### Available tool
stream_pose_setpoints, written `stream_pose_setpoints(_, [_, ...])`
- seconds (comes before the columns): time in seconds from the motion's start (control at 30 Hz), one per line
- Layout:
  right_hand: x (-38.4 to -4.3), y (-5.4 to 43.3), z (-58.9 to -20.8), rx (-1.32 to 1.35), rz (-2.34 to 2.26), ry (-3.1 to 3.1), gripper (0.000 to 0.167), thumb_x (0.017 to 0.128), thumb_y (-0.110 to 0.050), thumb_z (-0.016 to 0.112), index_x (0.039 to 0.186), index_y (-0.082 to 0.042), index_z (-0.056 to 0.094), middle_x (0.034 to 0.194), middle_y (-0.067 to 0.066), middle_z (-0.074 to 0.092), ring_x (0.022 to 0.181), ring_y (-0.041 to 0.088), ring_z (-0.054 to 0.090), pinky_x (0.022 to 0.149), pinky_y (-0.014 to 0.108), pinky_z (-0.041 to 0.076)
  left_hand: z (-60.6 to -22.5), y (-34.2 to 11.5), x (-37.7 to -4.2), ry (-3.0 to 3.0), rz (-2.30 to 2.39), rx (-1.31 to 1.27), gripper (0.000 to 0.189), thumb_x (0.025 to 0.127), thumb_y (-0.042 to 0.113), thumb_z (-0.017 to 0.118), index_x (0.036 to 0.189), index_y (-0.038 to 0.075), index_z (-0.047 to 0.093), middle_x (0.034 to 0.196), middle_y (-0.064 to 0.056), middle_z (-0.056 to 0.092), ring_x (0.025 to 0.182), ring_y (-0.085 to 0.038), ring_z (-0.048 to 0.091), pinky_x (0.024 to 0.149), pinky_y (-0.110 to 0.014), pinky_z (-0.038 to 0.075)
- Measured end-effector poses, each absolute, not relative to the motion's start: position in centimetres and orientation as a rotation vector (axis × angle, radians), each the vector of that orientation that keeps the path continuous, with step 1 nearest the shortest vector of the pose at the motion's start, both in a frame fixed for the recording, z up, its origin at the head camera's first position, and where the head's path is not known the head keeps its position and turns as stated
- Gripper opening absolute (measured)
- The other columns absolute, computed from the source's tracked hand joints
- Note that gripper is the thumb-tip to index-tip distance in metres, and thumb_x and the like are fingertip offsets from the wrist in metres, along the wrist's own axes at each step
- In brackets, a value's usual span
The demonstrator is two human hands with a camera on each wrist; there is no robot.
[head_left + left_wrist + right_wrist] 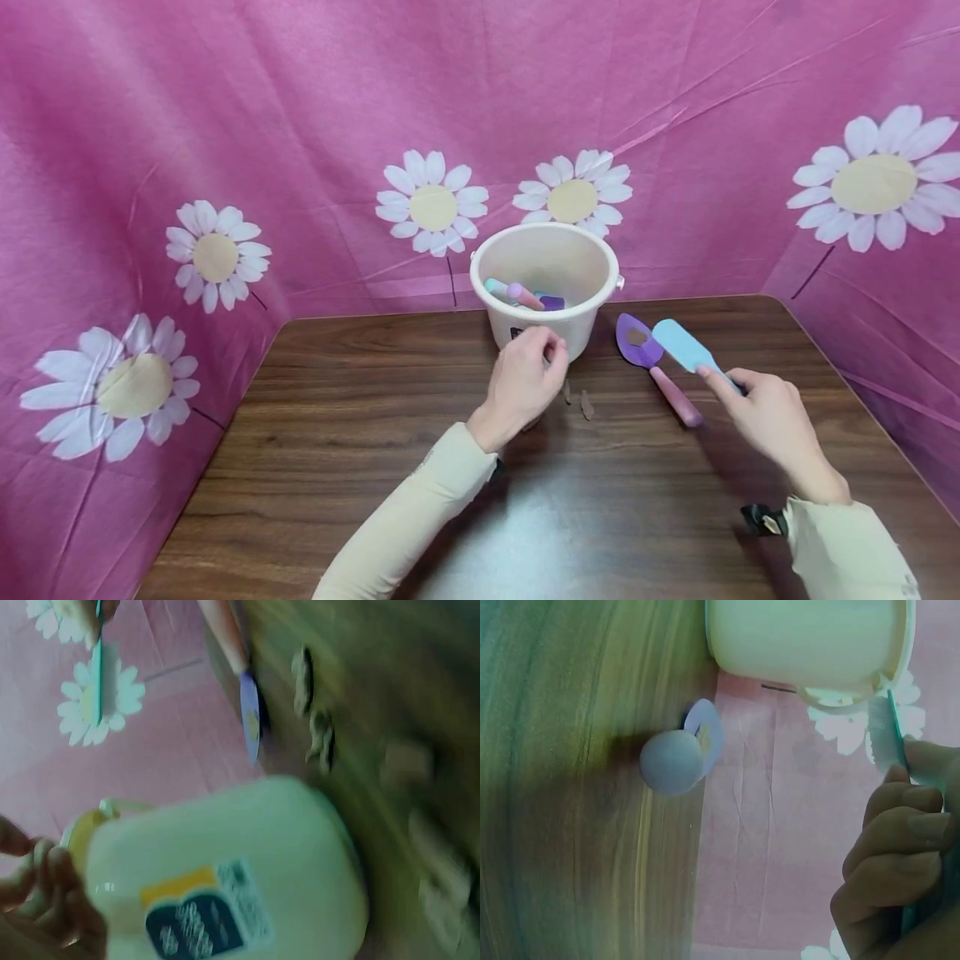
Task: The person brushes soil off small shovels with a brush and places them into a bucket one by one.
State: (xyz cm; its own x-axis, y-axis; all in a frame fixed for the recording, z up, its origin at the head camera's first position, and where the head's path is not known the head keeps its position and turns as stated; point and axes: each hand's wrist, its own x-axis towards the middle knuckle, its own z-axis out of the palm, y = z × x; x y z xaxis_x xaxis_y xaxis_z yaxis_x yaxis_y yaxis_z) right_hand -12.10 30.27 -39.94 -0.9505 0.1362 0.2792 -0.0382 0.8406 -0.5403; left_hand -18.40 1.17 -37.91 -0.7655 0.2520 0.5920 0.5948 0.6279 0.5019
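My right hand grips a light blue spatula by its handle, its flat blade pointing toward the bucket. Below that blade lies a purple trowel with a pink handle, and a brown patch shows on its scoop. My left hand is in front of the white bucket, fingers curled in and nothing visible between them. In the left wrist view, its curled fingers appear beside the bucket's rim. Inside the bucket lean a pink-handled tool and a mint-coloured handle.
Small brown lumpy pieces lie on the wooden table before the bucket; the left wrist view shows several, some blurred. The bucket carries a label. A pink cloth with white daisies hangs behind and along both sides.
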Motion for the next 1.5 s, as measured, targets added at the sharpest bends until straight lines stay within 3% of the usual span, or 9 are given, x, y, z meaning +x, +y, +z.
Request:
stream_pose_setpoints(0.2, [-12.4, 30.9, -40.0, -0.173, 0.878, -2.681, 0.051, 0.096, -0.045, 0.053, 0.06, -0.01, 0.042, 0.052, -0.006, 0.027, 0.049, 0.008, 0.026, 0.042, 0.03, 0.022, -39.2, 4.3, -17.6, -2.78, -1.493, -0.507, 0.01, 0.089, 0.017, 0.057, 0.084, 0.013, 0.065, 0.07, 0.003, 0.063, 0.062, -0.005, 0.056, 0.058, -0.013, 0.046])
stream_pose_setpoints(0.37, [-12.4, 31.1, -40.0, -0.216, 0.898, -2.695, 0.048, 0.096, -0.047, 0.052, 0.065, -0.01, 0.053, 0.052, -0.005, 0.031, 0.051, 0.008, 0.03, 0.044, 0.029, 0.024, -40.9, 7.6, -17.0, -2.738, -2.433, -0.075, 0.004, 0.09, 0.01, 0.058, 0.091, 0.006, 0.059, 0.067, -0.005, 0.063, 0.053, -0.011, 0.057, 0.049, -0.017, 0.05])
stream_pose_setpoints(0.5, [-12.4, 30.9, -40.0, -0.235, 0.924, -2.701, 0.048, 0.096, -0.048, 0.05, 0.069, -0.009, 0.059, 0.052, -0.004, 0.035, 0.053, 0.009, 0.034, 0.046, 0.029, 0.027, -42.5, 9.6, -16.5, -2.672, -2.725, 0.062, 0.005, 0.091, 0.009, 0.056, 0.093, 0.005, 0.057, 0.072, -0.008, 0.064, 0.056, -0.012, 0.058, 0.05, -0.018, 0.051])
stream_pose_setpoints(0.63, [-12.5, 30.6, -40.0, -0.248, 0.936, -2.69, 0.048, 0.096, -0.048, 0.05, 0.072, -0.009, 0.063, 0.053, -0.004, 0.04, 0.054, 0.009, 0.037, 0.047, 0.029, 0.028, -43.8, 10.8, -16.3, -2.579, -2.934, 0.165, 0.015, 0.091, 0.01, 0.054, 0.102, 0.001, 0.059, 0.093, -0.02, 0.07, 0.077, -0.024, 0.069, 0.071, -0.031, 0.06])
stream_pose_setpoints(0.77, [-12.6, 30.6, -40.1, -0.264, 0.946, -2.69, 0.049, 0.096, -0.049, 0.049, 0.072, -0.008, 0.064, 0.053, -0.004, 0.041, 0.054, 0.009, 0.037, 0.046, 0.03, 0.028, -44.6, 12.2, -16.1, -2.359, -3.182, 0.344, 0.023, 0.09, 0.011, 0.053, 0.11, -0.001, 0.056, 0.106, -0.029, 0.065, 0.106, -0.042, 0.065, 0.096, -0.047, 0.054])
stream_pose_setpoints(0.93, [-12.5, 30.6, -40.2, -0.278, 0.959, -2.688, 0.05, 0.096, -0.05, 0.05, 0.07, -0.009, 0.061, 0.051, -0.007, 0.037, 0.052, 0.008, 0.035, 0.045, 0.032, 0.027, -44.9, 14.3, -15.6, -2.206, -3.317, 0.444, 0.021, 0.089, 0.012, 0.056, 0.108, 0.002, 0.054, 0.106, -0.028, 0.063, 0.111, -0.047, 0.06, 0.101, -0.055, 0.048])
stream_pose_setpoints(1.2, [-12.1, 30.9, -40.2, -0.287, 0.949, -2.692, 0.048, 0.096, -0.049, 0.05, 0.074, -0.009, 0.064, 0.052, -0.006, 0.04, 0.053, 0.008, 0.036, 0.047, 0.031, 0.028, -45.5, 16.1, -15.4, -2.015, -3.396, 0.56, 0.014, 0.086, 0.012, 0.056, 0.097, 0.004, 0.058, 0.106, -0.025, 0.062, 0.112, -0.044, 0.06, 0.103, -0.054, 0.047])
stream_pose_setpoints(1.37, [-12.0, 31.0, -40.3, -0.295, 0.937, -2.694, 0.049, 0.096, -0.049, 0.049, 0.074, -0.009, 0.064, 0.053, -0.005, 0.04, 0.054, 0.009, 0.036, 0.047, 0.031, 0.027, -46.0, 16.0, -15.9, -1.859, -3.464, 0.578, 0.028, 0.085, 0.015, 0.052, 0.106, -0.003, 0.057, 0.112, -0.024, 0.064, 0.116, -0.043, 0.059, 0.105, -0.051, 0.046])
stream_pose_setpoints(1.5, [-11.9, 31.1, -40.2, -0.296, 0.936, -2.693, 0.048, 0.096, -0.048, 0.05, 0.073, -0.009, 0.065, 0.053, -0.004, 0.042, 0.054, 0.009, 0.037, 0.046, 0.031, 0.028, -46.0, 15.8, -16.1, -1.816, -3.476, 0.589, 0.036, 0.083, 0.016, 0.052, 0.114, -0.003, 0.049, 0.112, -0.024, 0.066, 0.113, -0.042, 0.062, 0.095, -0.044, 0.052])
